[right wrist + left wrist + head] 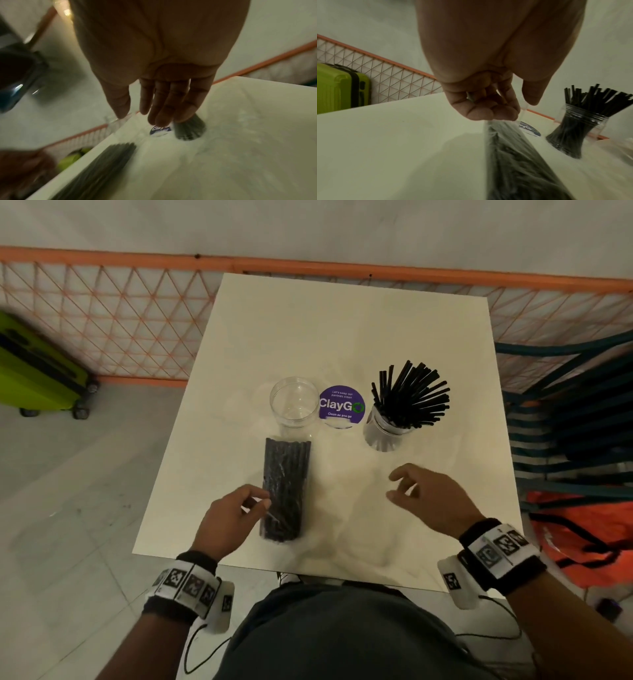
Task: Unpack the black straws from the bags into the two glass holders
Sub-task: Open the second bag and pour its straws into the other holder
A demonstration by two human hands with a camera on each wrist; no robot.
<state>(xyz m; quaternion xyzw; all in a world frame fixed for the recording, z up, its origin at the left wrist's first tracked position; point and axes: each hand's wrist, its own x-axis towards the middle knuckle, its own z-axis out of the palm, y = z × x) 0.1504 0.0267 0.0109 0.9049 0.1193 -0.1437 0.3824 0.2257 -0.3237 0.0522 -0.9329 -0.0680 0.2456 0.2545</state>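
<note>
A clear bag of black straws (pixel 286 487) (pixel 513 155) (pixel 106 162) lies lengthwise on the white table (pixel 342 330), just in front of an empty glass holder (pixel 294 402). To the right, a second glass holder (pixel 387 433) (pixel 573 129) is packed with loose black straws (pixel 411 398) that fan out of it. My left hand (pixel 262 501) (pixel 522 109) is at the bag's left side, fingers curled, thumb and fingers pinching the clear plastic. My right hand (pixel 397 486) (pixel 139 116) hovers over the table in front of the filled holder, fingers loosely spread and holding nothing.
A round purple ClayGo sticker (pixel 341 405) is on the table between the holders. An orange mesh fence (pixel 137 320) runs behind the table, with a green suitcase (pixel 37 371) on the floor at left. A blue-strapped chair (pixel 565 405) and an orange bag (pixel 582 542) stand at right.
</note>
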